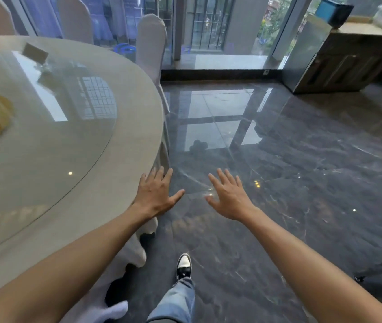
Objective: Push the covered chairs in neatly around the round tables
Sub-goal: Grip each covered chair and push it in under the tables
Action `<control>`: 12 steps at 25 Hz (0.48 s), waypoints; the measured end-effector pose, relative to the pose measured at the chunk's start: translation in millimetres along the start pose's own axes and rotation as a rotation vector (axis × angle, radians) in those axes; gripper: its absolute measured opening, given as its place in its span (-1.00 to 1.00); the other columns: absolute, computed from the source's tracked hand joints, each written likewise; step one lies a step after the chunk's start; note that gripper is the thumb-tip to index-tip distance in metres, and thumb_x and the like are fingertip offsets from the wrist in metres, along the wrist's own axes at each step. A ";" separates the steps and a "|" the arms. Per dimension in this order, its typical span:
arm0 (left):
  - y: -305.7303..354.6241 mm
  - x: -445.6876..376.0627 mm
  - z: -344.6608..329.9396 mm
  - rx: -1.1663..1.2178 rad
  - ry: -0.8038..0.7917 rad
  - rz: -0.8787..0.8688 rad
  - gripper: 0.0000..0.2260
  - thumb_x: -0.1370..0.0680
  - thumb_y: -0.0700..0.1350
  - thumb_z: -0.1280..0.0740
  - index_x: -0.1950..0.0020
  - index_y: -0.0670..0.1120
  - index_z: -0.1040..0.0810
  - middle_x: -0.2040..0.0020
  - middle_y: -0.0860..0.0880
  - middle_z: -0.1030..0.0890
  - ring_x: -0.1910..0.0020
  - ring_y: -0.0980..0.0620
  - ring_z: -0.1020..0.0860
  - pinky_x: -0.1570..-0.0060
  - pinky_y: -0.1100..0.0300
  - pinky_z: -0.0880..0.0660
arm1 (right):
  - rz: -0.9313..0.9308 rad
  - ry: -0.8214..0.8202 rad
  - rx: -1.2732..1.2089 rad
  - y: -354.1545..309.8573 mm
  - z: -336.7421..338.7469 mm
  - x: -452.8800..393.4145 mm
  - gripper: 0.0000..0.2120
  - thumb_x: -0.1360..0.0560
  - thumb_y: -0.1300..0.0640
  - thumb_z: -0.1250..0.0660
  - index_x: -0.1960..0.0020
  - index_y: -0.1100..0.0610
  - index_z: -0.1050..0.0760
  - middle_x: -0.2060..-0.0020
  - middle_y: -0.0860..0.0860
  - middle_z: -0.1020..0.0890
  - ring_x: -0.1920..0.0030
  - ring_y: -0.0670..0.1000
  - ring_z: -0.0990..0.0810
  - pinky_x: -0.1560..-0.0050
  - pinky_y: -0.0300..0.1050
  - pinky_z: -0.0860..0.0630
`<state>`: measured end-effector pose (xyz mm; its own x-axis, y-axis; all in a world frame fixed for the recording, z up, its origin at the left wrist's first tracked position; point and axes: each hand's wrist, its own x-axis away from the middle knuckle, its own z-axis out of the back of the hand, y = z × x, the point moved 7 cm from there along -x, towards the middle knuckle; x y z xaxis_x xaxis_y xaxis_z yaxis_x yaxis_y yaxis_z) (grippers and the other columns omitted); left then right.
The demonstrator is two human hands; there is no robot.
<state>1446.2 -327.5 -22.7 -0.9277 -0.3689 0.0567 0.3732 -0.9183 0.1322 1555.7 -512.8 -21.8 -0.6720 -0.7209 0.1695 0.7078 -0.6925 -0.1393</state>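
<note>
You are between chairs: both hands are out in front with fingers spread wide and nothing held. Your left hand (pixel 156 194) hovers over the near rim of the table (pixel 124 127); whether it touches the rim cannot be told. Your right hand (pixel 228 197) hangs over bare floor (pixel 301 171), just right of the table.

The nearest upright chair (pixel 151 46) stands at the table's far right edge, its seat apparently tucked under already. Two more chairs (pixel 74 17) line the far side. At the near edge, white cover fabric (pixel 136 252) bulges from under the table, probably a chair already pushed in.

Judged from this, the next move calls for walking on round the table, finding a chair that stands out, and setting both palms on its back.

The table carries a glass turntable (pixel 45 136) with a small card (pixel 35 52) on it. The floor is dark polished stone, likely slippery under chair legs. Beyond the table are tall windows (pixel 208 24); right of them stands a cabinet (pixel 343 64).
</note>
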 end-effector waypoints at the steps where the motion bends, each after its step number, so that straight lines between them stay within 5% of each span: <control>1: 3.5 -35.5 -5.8 0.006 -0.046 0.009 -0.18 -0.44 0.46 0.02 -0.57 -0.01 -0.19 -0.53 -0.12 -0.29 -0.51 -0.16 -0.21 -0.43 -0.19 -0.17 | -0.008 -0.022 0.004 15.6 5.3 -28.9 -0.29 -0.55 -0.22 -0.18 -0.58 0.03 -0.04 -0.57 0.16 -0.05 -0.57 0.20 0.03 -0.51 0.29 0.02; 12: -3.1 -358.5 0.6 0.083 -0.199 0.121 -0.33 -0.46 0.37 -0.17 -0.43 -0.02 -0.37 -0.32 -0.07 -0.51 -0.28 -0.11 -0.47 -0.24 -0.09 -0.42 | -0.004 -0.183 -0.035 145.5 63.8 -336.4 -0.32 -0.55 -0.22 -0.17 -0.56 0.06 -0.13 -0.57 0.17 -0.09 -0.56 0.18 -0.05 -0.52 0.23 -0.03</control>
<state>1777.7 -192.3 -42.8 -0.8604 -0.4321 0.2701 0.4880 -0.8512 0.1931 1898.6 -369.4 -36.8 -0.6215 -0.7037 0.3442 0.6952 -0.6980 -0.1719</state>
